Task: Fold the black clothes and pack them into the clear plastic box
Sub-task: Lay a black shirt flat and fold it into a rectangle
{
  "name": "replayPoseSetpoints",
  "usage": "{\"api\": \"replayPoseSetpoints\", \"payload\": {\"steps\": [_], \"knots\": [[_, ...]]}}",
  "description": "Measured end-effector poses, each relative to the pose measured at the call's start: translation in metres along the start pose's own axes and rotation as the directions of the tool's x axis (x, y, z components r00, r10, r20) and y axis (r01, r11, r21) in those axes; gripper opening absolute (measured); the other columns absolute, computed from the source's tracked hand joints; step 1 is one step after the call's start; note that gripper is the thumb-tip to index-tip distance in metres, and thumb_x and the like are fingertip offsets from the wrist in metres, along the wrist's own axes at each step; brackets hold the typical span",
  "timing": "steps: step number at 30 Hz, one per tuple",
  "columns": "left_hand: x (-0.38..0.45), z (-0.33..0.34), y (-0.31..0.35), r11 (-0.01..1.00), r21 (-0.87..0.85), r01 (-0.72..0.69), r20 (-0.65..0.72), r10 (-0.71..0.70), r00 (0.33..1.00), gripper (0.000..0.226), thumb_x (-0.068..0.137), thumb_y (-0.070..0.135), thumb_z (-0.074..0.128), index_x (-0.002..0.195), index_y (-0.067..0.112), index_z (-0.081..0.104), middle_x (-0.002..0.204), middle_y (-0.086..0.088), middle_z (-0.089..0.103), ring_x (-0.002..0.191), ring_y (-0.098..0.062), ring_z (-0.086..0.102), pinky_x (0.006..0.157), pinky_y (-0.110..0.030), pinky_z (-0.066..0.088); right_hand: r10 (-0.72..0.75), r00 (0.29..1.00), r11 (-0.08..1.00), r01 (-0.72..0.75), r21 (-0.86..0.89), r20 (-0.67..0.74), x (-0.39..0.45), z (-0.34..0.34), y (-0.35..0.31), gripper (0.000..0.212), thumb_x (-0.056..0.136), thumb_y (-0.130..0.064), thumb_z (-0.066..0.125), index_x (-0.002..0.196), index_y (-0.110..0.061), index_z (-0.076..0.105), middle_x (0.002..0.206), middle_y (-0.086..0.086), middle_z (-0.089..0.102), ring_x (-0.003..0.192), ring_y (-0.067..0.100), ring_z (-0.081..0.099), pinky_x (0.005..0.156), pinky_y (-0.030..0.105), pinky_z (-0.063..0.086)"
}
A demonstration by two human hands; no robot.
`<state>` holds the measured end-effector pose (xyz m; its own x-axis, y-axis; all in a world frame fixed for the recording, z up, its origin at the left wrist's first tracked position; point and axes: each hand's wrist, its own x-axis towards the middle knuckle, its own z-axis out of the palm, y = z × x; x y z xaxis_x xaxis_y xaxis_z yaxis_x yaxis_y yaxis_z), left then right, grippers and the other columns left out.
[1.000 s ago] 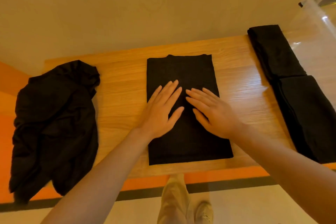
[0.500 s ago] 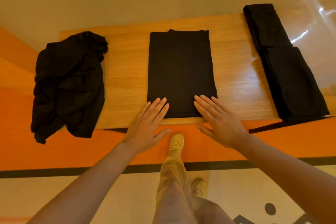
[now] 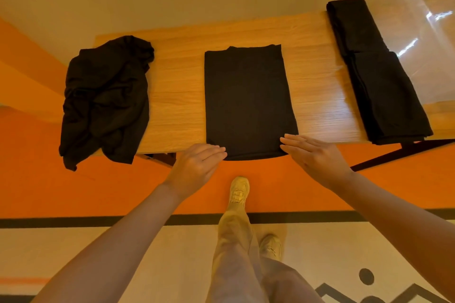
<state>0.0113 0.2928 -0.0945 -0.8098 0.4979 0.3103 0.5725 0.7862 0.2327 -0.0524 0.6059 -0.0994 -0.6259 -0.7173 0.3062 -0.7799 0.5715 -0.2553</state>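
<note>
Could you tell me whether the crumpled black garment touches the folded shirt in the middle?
Apart: the head view shows bare table between crumpled garment and folded shirt.

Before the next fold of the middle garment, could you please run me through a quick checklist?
1. Middle garment lies flat, edges straight: ok.
2. Left hand at its near left corner, fingers straight: ok.
3. Right hand at its near right corner, fingers straight: ok.
4. Near hem fully on the table: not ok, it overhangs slightly.
5. Folded stack clear of the fold: ok.
6. Room left in the clear plastic box: cannot tell.
</note>
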Motion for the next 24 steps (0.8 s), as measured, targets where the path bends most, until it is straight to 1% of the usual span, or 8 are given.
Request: {"api": "replayPoseSetpoints", "payload": {"steps": [3, 6, 8, 13, 16, 19, 21, 24], "knots": [[-0.005, -0.006, 0.005, 0.993, -0.059, 0.098, 0.012, -0.097, 0.995, 0.022, 0.088, 0.013, 0.059, 0.105, 0.009, 0.071, 0.1, -0.003, 0.072, 0.095, -0.014, 0.066, 0.085, -0.033, 0.051, 0.02, 0.999, 0.996, -0.023, 0.087, 0.041, -0.004, -0.013, -0.002, 0.026, 0.091, -0.017, 0.053, 0.109, -0.008, 0.07, 0.113, 0.01, 0.069, 0.105, 0.021, 0.067, 0.088, 0.034, 0.054], [-0.011, -0.014, 0.012, 0.943, -0.18, 0.279, 0.013, -0.281, 0.96, 0.028, 0.089, 0.025, 0.054, 0.105, 0.011, 0.072, 0.097, -0.001, 0.072, 0.094, -0.012, 0.065, 0.082, -0.035, 0.053, 0.165, 0.979, 0.959, -0.188, 0.211, 0.12, -0.008, -0.027, 0.0, 0.027, 0.087, -0.014, 0.063, 0.114, -0.014, 0.067, 0.114, 0.004, 0.069, 0.105, 0.015, 0.065, 0.088, 0.036, 0.056], [-0.012, -0.02, 0.014, 0.905, -0.26, 0.337, 0.023, -0.343, 0.939, 0.03, 0.09, 0.028, 0.054, 0.107, 0.011, 0.071, 0.099, 0.0, 0.071, 0.096, -0.01, 0.064, 0.082, -0.033, 0.054, 0.273, 0.947, 0.907, -0.311, 0.284, 0.167, -0.005, -0.038, -0.002, 0.032, 0.084, -0.012, 0.069, 0.114, -0.024, 0.065, 0.11, -0.006, 0.068, 0.102, 0.004, 0.063, 0.088, 0.029, 0.055], [0.006, -0.036, 0.007, 0.829, -0.377, 0.414, -0.05, -0.464, 0.884, 0.021, 0.089, 0.013, 0.064, 0.11, 0.013, 0.07, 0.1, 0.002, 0.068, 0.094, -0.005, 0.063, 0.083, -0.017, 0.05, 0.528, 0.811, 0.605, -0.567, 0.559, 0.251, 0.023, -0.061, -0.005, 0.029, 0.086, -0.012, 0.066, 0.1, -0.037, 0.064, 0.099, -0.014, 0.067, 0.096, -0.003, 0.062, 0.081, 0.006, 0.046], [0.031, -0.045, -0.002, 0.714, -0.471, 0.518, -0.023, -0.597, 0.802, 0.021, 0.089, 0.009, 0.065, 0.109, 0.015, 0.069, 0.094, 0.007, 0.067, 0.089, 0.003, 0.063, 0.078, -0.008, 0.047, 0.611, 0.737, 0.471, -0.631, 0.616, 0.289, 0.047, -0.062, 0.004, 0.024, 0.088, -0.012, 0.064, 0.099, -0.033, 0.065, 0.096, -0.007, 0.068, 0.091, 0.001, 0.065, 0.075, 0.012, 0.05], [0.058, -0.043, -0.02, 0.61, -0.514, 0.603, 0.039, -0.685, 0.727, 0.019, 0.092, 0.014, 0.062, 0.109, 0.019, 0.069, 0.087, 0.013, 0.065, 0.082, 0.009, 0.06, 0.072, -0.004, 0.045, 0.718, 0.626, 0.349, -0.702, 0.621, 0.304, 0.071, -0.054, 0.018, 0.02, 0.088, -0.016, 0.066, 0.103, -0.029, 0.065, 0.102, -0.002, 0.068, 0.096, 0.009, 0.065, 0.085, 0.025, 0.051], [0.073, -0.037, -0.033, 0.577, -0.518, 0.632, 0.059, -0.713, 0.699, 0.019, 0.093, 0.017, 0.061, 0.11, 0.019, 0.069, 0.089, 0.011, 0.065, 0.08, 0.006, 0.06, 0.071, -0.004, 0.045, 0.763, 0.569, 0.291, -0.728, 0.621, 0.308, 0.083, -0.047, 0.026, 0.019, 0.088, -0.017, 0.067, 0.104, -0.025, 0.066, 0.102, 0.0, 0.068, 0.096, 0.012, 0.065, 0.087, 0.03, 0.053], [0.09, -0.026, -0.049, 0.555, -0.488, 0.673, 0.072, -0.743, 0.665, 0.02, 0.093, 0.02, 0.06, 0.111, 0.017, 0.068, 0.089, 0.007, 0.065, 0.079, -0.003, 0.059, 0.067, -0.006, 0.045, 0.805, 0.508, 0.241, -0.753, 0.612, 0.307, 0.097, -0.038, 0.037, 0.019, 0.087, -0.017, 0.067, 0.107, -0.019, 0.067, 0.101, 0.002, 0.069, 0.093, 0.014, 0.066, 0.081, 0.028, 0.055]]}}
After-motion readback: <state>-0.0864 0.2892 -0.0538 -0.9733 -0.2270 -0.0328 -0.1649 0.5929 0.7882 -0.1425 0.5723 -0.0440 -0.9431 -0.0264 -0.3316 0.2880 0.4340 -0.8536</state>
